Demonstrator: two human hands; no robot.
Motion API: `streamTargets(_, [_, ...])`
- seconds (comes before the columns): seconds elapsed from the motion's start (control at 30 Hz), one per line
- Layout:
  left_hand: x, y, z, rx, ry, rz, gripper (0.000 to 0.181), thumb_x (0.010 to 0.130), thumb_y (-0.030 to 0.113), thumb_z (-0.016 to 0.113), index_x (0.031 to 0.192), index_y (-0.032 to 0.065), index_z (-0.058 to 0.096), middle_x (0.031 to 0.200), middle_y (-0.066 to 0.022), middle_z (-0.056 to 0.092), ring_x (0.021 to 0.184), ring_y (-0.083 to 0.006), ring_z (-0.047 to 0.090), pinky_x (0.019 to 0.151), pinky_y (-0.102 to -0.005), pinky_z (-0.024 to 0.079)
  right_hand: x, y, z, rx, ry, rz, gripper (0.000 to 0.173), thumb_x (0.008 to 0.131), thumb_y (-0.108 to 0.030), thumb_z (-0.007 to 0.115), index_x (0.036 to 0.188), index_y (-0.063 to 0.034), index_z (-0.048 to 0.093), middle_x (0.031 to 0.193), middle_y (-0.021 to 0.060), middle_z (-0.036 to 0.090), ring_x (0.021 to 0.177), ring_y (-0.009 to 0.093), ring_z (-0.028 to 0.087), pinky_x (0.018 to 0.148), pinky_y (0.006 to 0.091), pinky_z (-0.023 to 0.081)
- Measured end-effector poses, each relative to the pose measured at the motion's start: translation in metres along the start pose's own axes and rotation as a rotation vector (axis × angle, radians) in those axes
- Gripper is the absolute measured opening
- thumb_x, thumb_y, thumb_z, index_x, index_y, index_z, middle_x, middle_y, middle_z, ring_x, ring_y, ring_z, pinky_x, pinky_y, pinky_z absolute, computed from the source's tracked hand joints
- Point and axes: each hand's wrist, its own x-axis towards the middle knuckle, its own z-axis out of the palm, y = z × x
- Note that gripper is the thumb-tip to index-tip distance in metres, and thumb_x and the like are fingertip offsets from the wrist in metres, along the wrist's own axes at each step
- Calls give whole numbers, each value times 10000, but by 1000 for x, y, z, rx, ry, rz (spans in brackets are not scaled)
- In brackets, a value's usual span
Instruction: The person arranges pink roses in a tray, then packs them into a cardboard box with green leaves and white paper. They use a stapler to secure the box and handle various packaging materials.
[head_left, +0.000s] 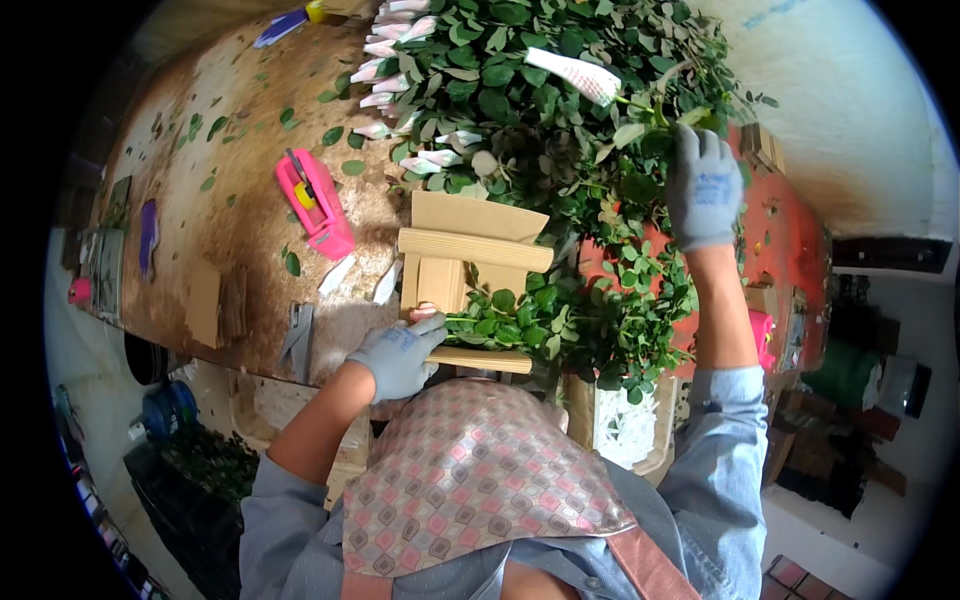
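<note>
My right hand, in a grey glove, is shut on the leafy stem of a rose whose bud sits in a white mesh sleeve, held over a large heap of leafy rose stems. My left hand, gloved alike, rests by a pinkish rose bud at the edge of a corrugated cardboard wrap; whether its fingers grip anything is unclear. Green leafy stems lie across the wrap, between its raised flap and a rolled near edge.
Left of the wrap are a pink tape dispenser, a grey stapler, loose white sleeves and stacked cardboard pieces. Purple gloves lie farther off. Below the table's edge stands a crate with white shreds.
</note>
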Motion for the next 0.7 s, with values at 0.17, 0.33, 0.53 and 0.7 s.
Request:
streamTargets(0.17, [1,7,-12,-3,-123,-49,568,909,221,618,1444,77,492,1546,-140,444,1322,-356,524,1094,-449,435,-26,-74,-94,88,-134,-311,316,814,-143,613,1126,-96,620,933,82,575,801,244,572,636,363,488])
streamTargets(0.33, [0,9,-14,-13,-157,-109,564,946,297,573,1466,102,475,1569,-113,428,1323,-350,529,1099,-458,426,-101,-159,-53,255,-513,-503,172,867,-166,588,1021,-97,620,891,74,577,810,236,599,607,363,508])
streamTargets(0.53, [3,10,-16,-35,-176,-120,569,932,277,589,1460,95,483,1566,-95,428,1312,-341,538,1088,-461,431,-147,-185,17,382,-801,-467,175,880,-139,577,1047,-106,617,948,116,597,849,285,648,645,413,538])
streamTargets(0.7, [1,4,0,15,-102,-114,576,941,311,606,1468,118,480,1565,-89,437,1288,-341,557,1084,-453,441,-101,-194,-32,361,-655,-453,278,893,-158,567,1161,-91,597,1025,106,605,884,281,646,700,400,533])
